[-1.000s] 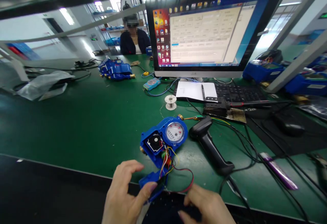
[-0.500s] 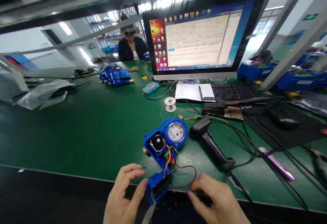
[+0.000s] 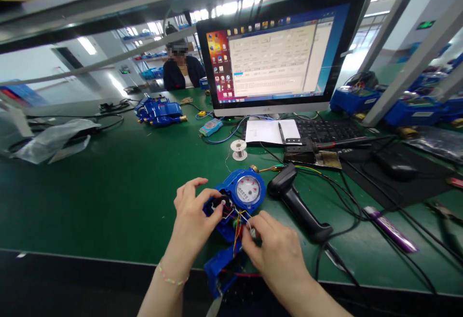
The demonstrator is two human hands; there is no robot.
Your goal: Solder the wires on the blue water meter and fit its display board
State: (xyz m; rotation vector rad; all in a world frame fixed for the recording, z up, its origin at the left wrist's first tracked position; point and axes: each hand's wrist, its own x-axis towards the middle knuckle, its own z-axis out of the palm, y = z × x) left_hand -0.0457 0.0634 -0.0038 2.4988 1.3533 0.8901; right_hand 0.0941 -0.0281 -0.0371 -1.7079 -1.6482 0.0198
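A blue water meter [image 3: 228,182] with a round dial [image 3: 248,189] lies on the green bench in front of me. Thumb and forefinger of my left hand [image 3: 193,211] are closed on a black round part [image 3: 223,203] in the meter's open compartment. My right hand [image 3: 277,242] pinches the thin coloured wires beside the compartment, near a small white connector [image 3: 252,232]; its fingertips partly hide them. Below, a blue cover [image 3: 220,268] hangs over the bench's front edge, joined to the meter by wires.
Right of the meter lies a black barcode scanner [image 3: 300,206], with cables and a purple tube [image 3: 390,229] beyond. A solder spool [image 3: 238,150], keyboard [image 3: 329,131] and monitor [image 3: 271,61] stand behind. Another blue meter [image 3: 159,110] is at the back left. A person [image 3: 183,68] sits opposite.
Both hands have moved up from around the blue cover to the meter body. My left hand now grips the black part, and my right hand has taken hold of the wires.
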